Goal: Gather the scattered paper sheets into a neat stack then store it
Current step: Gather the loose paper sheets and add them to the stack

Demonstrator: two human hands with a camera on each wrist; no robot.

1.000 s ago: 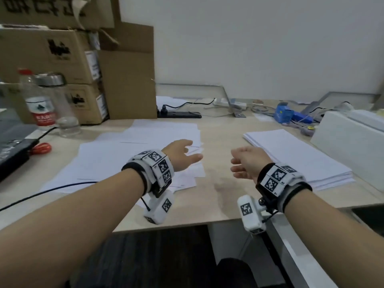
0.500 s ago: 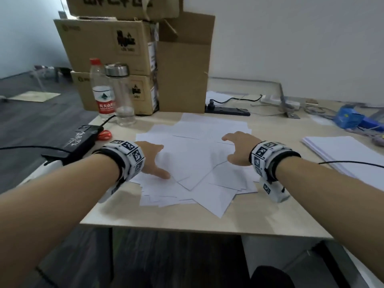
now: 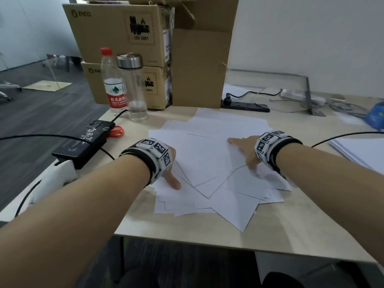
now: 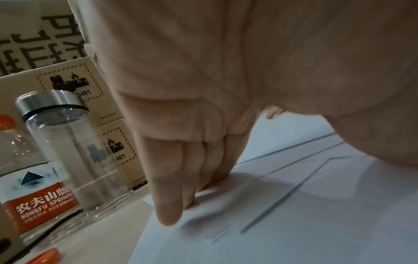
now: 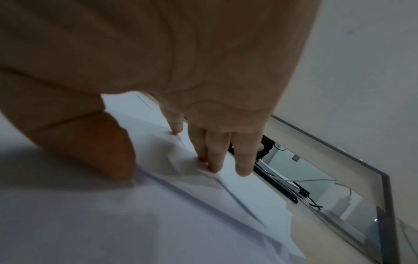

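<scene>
Several white paper sheets [image 3: 207, 161] lie fanned and overlapping in the middle of the wooden table [image 3: 187, 235]. My left hand [image 3: 173, 173] rests on the left side of the pile, thumb spread toward me. In the left wrist view its straight fingers [image 4: 172, 196] press down on the sheets' left edges [image 4: 294, 214]. My right hand [image 3: 242, 152] lies on the right side of the pile. The right wrist view shows its fingertips [image 5: 214, 164] and thumb pressing on the sheets [image 5: 181, 214]. Neither hand holds a sheet.
A neat paper stack [image 3: 361, 150] lies at the right edge. Cardboard boxes [image 3: 124, 38], a water bottle [image 3: 114, 86] and a glass bottle [image 3: 135, 88] stand at the back left. A black box [image 3: 83, 142], red scissors [image 3: 116, 130] and a power strip [image 3: 245, 106] border the pile.
The head view has swung left from the bare table to the scattered pile. Both hands have come down from the air onto the sheets and now press on them.
</scene>
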